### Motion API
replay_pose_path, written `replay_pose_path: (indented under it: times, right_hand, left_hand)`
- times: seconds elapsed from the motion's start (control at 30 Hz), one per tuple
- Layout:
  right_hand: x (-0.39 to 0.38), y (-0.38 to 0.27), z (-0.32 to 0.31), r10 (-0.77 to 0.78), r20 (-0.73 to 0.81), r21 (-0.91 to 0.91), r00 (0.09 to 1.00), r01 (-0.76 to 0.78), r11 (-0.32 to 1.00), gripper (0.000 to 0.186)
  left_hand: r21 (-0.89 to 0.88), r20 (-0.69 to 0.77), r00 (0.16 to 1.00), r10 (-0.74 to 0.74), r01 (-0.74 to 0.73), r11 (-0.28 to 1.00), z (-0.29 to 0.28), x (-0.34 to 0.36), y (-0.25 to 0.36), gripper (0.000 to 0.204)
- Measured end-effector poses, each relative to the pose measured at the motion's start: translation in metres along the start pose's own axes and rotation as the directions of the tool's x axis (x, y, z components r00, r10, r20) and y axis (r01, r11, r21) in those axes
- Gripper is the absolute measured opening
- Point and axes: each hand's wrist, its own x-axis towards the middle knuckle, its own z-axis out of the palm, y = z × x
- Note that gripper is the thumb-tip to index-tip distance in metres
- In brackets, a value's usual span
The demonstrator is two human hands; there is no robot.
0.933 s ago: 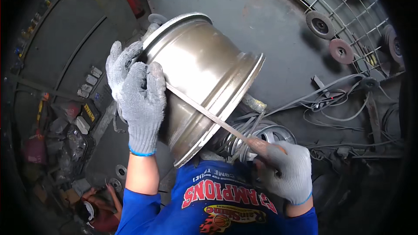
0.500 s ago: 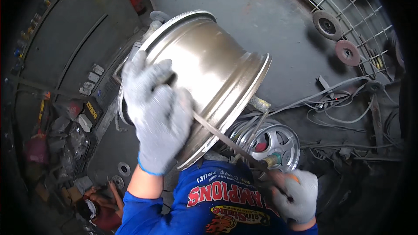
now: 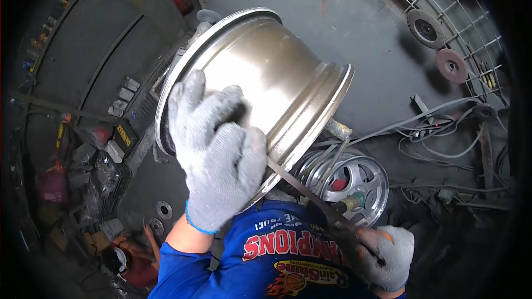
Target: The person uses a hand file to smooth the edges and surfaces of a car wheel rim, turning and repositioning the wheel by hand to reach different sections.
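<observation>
"One long, flat, brownish-grey metal file (image 3: 302,189) is in use. What is the state of each grip?"

"The right hand (image 3: 388,254), in a pale knitted glove, is closed around the handle end. The left hand (image 3: 219,155), gloved alike, has its upper fingers spread on the workpiece; the file's far end disappears at its thumb side, so whether it pinches the tip cannot be told."

"Where is the workpiece?"

"The silvery-bronze metal wheel barrel (image 3: 277,72) lies tilted on its side, ahead of the blue shirt (image 3: 221,274). The file crosses its near lip."

"Which step is in hand?"

"Judging by that crossing, dressing the lip's edge by filing."

"What does the next move call for?"

"Probably steady left-hand guidance at the tip and a straight right-hand stroke, with the file kept clear of the silver spoked wheel (image 3: 378,184) just to its right."
</observation>
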Motion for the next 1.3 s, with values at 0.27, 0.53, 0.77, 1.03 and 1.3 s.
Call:
replay_pose_path:
  times: [0.27,0.53,0.77,1.03,1.3]
  right_hand:
    - [0.070,-0.005,0.025,-0.068,-0.038,0.056,0.997,0.070,0.996,0.045]
    - [-0.019,0.000,-0.012,0.029,-0.021,-0.091,0.999,-0.030,0.995,0.031]
    - [0.068,-0.002,0.016,-0.074,-0.055,0.045,0.996,0.076,0.996,0.038]
    - [-0.002,0.002,-0.003,-0.038,-0.007,0.025,0.999,0.039,0.999,0.049]
    - [0.062,-0.021,0.027,-0.061,0.019,-0.019,0.998,0.061,0.998,0.049]
  left_hand:
    - [0.077,-0.173,0.983,-0.065,0.080,0.994,0.012,0.024,-0.054,0.012]
    - [-0.117,0.002,1.000,0.009,-0.008,0.993,0.009,-0.004,0.014,0.012]
    - [0.154,-0.121,0.991,-0.053,0.072,0.986,0.013,0.014,-0.051,0.019]
    - [-0.076,-0.007,1.000,0.017,-0.017,0.997,0.008,0.002,0.004,0.009]
    - [0.019,-0.131,0.991,-0.033,0.036,0.999,0.014,0.022,-0.059,0.008]
